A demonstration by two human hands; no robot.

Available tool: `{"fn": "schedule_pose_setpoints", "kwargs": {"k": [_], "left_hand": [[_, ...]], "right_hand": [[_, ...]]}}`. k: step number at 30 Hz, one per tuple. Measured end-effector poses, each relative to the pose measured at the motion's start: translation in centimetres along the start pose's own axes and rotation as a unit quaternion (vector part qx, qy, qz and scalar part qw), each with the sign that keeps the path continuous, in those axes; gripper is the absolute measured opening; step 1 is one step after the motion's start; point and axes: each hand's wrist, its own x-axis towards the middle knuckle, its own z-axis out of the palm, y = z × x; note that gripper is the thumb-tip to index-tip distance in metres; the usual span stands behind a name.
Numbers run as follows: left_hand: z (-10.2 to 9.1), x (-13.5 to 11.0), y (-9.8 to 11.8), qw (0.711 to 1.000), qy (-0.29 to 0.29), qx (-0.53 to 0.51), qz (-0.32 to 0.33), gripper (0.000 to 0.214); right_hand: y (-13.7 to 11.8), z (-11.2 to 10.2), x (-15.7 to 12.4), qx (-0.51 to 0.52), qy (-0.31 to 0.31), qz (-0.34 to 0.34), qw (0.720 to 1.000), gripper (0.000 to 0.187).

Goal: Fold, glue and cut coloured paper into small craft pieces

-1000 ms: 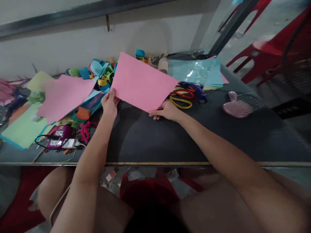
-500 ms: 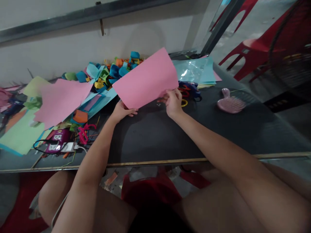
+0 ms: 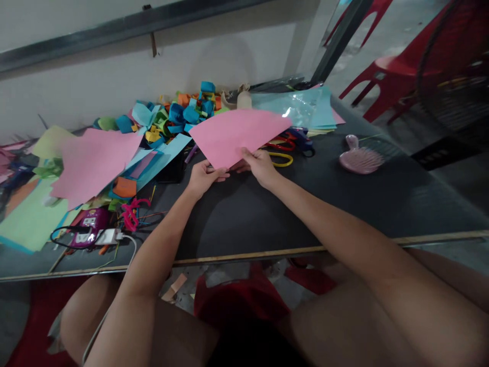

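A sheet of pink paper is held up over the dark table, its far edge curving. At the sheet's near left corner, my left hand is closed, thumb on top and fingers beneath. My right hand pinches the near edge a little farther right, its thumb on the paper and its fingertips partly hidden below it. Just beyond my right hand lie yellow-handled scissors and a red handle, both partly covered by the sheet.
Paper pieces in several colours pile against the wall. Another pink sheet lies left, near a purple power adapter with cables. A pink hairbrush rests on the right of the table. Plastic-wrapped blue paper lies behind.
My right hand has moved left along the paper's near edge, closer to my left hand. The sheet has lowered and bent, uncovering beige objects behind it and more of the yellow handle.
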Motion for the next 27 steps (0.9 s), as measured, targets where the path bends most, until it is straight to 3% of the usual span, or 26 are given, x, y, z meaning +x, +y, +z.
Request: {"fn": "schedule_pose_setpoints", "kwargs": {"k": [4,11,15,19,21,25,27], "left_hand": [[-0.7,0.2,0.3,1.0,-0.002,0.012,0.004,0.044],[-2.6,-0.3,1.3,0.997,-0.061,0.026,-0.032,0.08],[-3.2,-0.5,1.4,0.995,-0.089,0.026,-0.041,0.087],[-3.1,-0.4,1.2,0.997,-0.068,0.017,-0.013,0.089],[-3.2,-0.5,1.3,0.994,-0.104,0.028,-0.018,0.079],[-4.3,-1.0,1.6,0.972,-0.23,0.029,-0.047,0.065],[-4.9,-1.0,1.5,0.979,-0.203,-0.011,-0.03,0.072]], "right_hand": [[-0.4,-1.8,1.4,0.011,0.098,-0.035,0.995,0.065],[-1.0,-4.8,2.8,0.011,0.271,-0.089,0.958,0.058],[-0.8,-5.8,2.8,-0.051,0.319,-0.129,0.938,0.059],[-0.4,-4.4,2.1,0.028,0.228,-0.055,0.972,0.069],[-0.4,-3.0,1.5,0.059,0.173,-0.017,0.983,0.068],[-0.9,-1.1,0.2,0.074,0.039,0.048,0.995,0.061],[-1.2,-1.0,-0.2,0.084,-0.021,0.08,0.993,0.056]]}}
